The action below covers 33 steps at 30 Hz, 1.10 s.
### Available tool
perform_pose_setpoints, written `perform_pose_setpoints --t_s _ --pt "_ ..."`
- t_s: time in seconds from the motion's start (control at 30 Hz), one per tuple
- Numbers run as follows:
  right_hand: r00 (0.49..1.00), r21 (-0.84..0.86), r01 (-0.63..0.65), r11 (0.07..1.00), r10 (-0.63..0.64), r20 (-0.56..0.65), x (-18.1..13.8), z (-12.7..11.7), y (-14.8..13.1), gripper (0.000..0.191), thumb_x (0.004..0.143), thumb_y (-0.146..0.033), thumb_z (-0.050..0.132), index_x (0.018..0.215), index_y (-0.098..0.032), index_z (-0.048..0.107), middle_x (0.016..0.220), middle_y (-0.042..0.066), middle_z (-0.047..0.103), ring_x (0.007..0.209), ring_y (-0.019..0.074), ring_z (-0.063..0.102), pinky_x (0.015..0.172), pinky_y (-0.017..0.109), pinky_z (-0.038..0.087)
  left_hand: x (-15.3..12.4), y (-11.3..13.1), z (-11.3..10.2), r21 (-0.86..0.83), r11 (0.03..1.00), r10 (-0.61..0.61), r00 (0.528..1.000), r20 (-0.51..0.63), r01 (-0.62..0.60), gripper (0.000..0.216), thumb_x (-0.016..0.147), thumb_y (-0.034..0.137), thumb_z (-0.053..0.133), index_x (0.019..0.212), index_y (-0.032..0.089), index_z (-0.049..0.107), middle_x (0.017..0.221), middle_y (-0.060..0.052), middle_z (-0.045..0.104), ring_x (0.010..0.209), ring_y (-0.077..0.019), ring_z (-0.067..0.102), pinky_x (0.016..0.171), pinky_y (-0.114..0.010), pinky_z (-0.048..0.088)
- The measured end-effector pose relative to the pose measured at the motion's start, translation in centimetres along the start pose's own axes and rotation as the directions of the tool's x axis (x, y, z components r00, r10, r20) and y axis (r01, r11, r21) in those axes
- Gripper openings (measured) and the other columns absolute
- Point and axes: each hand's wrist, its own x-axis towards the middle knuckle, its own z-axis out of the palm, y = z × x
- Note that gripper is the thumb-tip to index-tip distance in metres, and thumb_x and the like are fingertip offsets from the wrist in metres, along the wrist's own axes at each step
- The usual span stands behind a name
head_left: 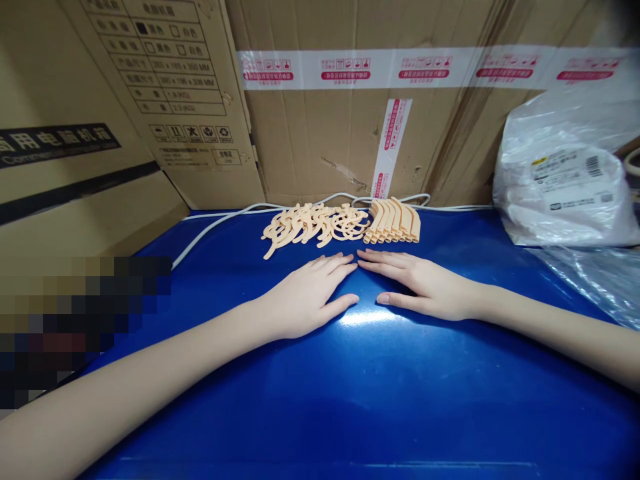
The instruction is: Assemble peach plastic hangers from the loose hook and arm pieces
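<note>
My left hand (307,293) lies flat on the blue tabletop (350,400), palm down, with the thumb apart from the fingers. Opposite it, my right hand (425,283) rests the same way, its fingertips close to those of the left. Neither hand holds anything. Just beyond the fingers sits a loose heap of beige curved pieces (315,223), some hooked or ring-like; their exact kind is unclear. Beside that heap, to the right, beige curved tube-like pieces (395,221) are stacked neatly in rows, their open ends facing me.
Cardboard boxes (320,133) stand along the back, and another printed carton (190,80) is at the left. A white cable (215,219) runs behind the pieces. At the right is a clear plastic bag (565,173) with a printed label. A pixelated patch covers the left edge.
</note>
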Motion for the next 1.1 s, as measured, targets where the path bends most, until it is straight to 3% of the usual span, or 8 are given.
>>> perform_pose_setpoints --t_s 0.33,0.47,0.57,0.63,0.7,0.87,0.97,1.1 --pt "1.0 0.007 0.015 1.0 -0.015 -0.015 -0.1 0.1 -0.1 0.062 0.094 -0.051 0.041 0.143 -0.013 0.038 0.151 0.014 0.031 0.138 0.024 0.032 0.112 0.043 0.03 0.0 0.0 -0.1 0.005 1.0 -0.002 1.0 -0.001 0.002 0.06 0.096 0.05 0.033 0.142 0.011 0.036 0.149 -0.013 0.036 0.139 -0.0274 0.032 0.114 -0.046 0.027" --pt "0.983 -0.02 0.026 0.999 -0.03 -0.179 0.1 -0.8 -0.5 0.046 0.095 -0.044 0.043 0.129 -0.015 0.054 0.129 0.012 0.059 0.117 0.0226 0.055 0.099 0.039 0.043 0.0 0.0 0.0 0.001 1.0 0.007 1.0 -0.013 -0.007 0.059 0.096 0.049 0.034 0.142 0.012 0.036 0.15 -0.012 0.035 0.139 -0.0262 0.031 0.115 -0.044 0.026" --pt "0.897 -0.025 -0.148 0.989 0.124 -0.424 1.0 -2.8 0.7 0.034 0.096 -0.04 0.04 0.105 -0.018 0.064 0.1 0.008 0.069 0.091 0.0201 0.064 0.081 0.033 0.048 0.0 0.0 -0.1 -0.006 1.0 0.007 1.0 -0.018 -0.007 0.058 0.097 0.049 0.034 0.142 0.014 0.037 0.151 -0.01 0.034 0.14 -0.0244 0.03 0.115 -0.043 0.026" --pt "0.805 -0.025 -0.371 0.928 0.308 -0.507 1.8 -4.3 2.5 0.036 0.094 -0.043 0.04 0.106 -0.018 0.063 0.094 0.008 0.069 0.078 0.0206 0.064 0.068 0.033 0.048 0.0 0.0 -0.1 -0.011 1.0 0.003 1.0 -0.013 -0.003 0.058 0.097 0.049 0.034 0.142 0.015 0.037 0.151 -0.01 0.034 0.14 -0.0236 0.03 0.115 -0.042 0.026" --pt "0.71 -0.054 -0.555 0.83 0.439 -0.551 2.5 -5.4 4.9 0.039 0.089 -0.043 0.046 0.115 -0.017 0.059 0.092 0.009 0.069 0.081 0.025 0.064 0.07 0.036 0.047 0.0 0.0 -0.2 -0.013 1.0 -0.001 1.0 -0.005 0.001 0.058 0.097 0.05 0.034 0.143 0.015 0.036 0.151 -0.009 0.034 0.14 -0.0229 0.03 0.116 -0.042 0.025" --pt "0.56 -0.041 -0.816 0.577 0.77 -0.305 3.0 -5.1 10.0 0.07 0.086 -0.063 0.038 0.133 -0.012 0.045 0.109 0.019 0.067 0.101 0.0378 0.062 0.079 0.047 0.047 0.1 0.0 -0.2 -0.003 1.0 -0.007 1.0 0.002 0.007 0.058 0.097 0.05 0.033 0.143 0.016 0.035 0.152 -0.008 0.032 0.14 -0.022 0.029 0.116 -0.041 0.024" --pt "0.515 -0.039 -0.856 0.516 0.839 -0.176 3.0 -4.1 10.8 0.087 0.082 -0.076 0.03 0.137 -0.009 0.04 0.121 0.025 0.06 0.109 0.0397 0.059 0.085 0.049 0.045 0.0 0.0 -0.2 0.004 1.0 0.0 1.0 -0.002 0.0 0.058 0.097 0.05 0.033 0.143 0.015 0.036 0.152 -0.009 0.033 0.14 -0.0228 0.03 0.116 -0.041 0.025" --pt "0.473 -0.033 -0.88 0.474 0.867 -0.158 3.2 -3.7 10.2 0.097 0.077 -0.083 0.027 0.137 -0.008 0.041 0.12 0.025 0.061 0.11 0.0402 0.058 0.087 0.049 0.045 -0.1 -0.1 -0.1 0.002 1.0 0.014 1.0 -0.015 -0.014 0.058 0.097 0.05 0.033 0.142 0.015 0.037 0.15 -0.01 0.035 0.139 -0.0241 0.031 0.115 -0.043 0.027"
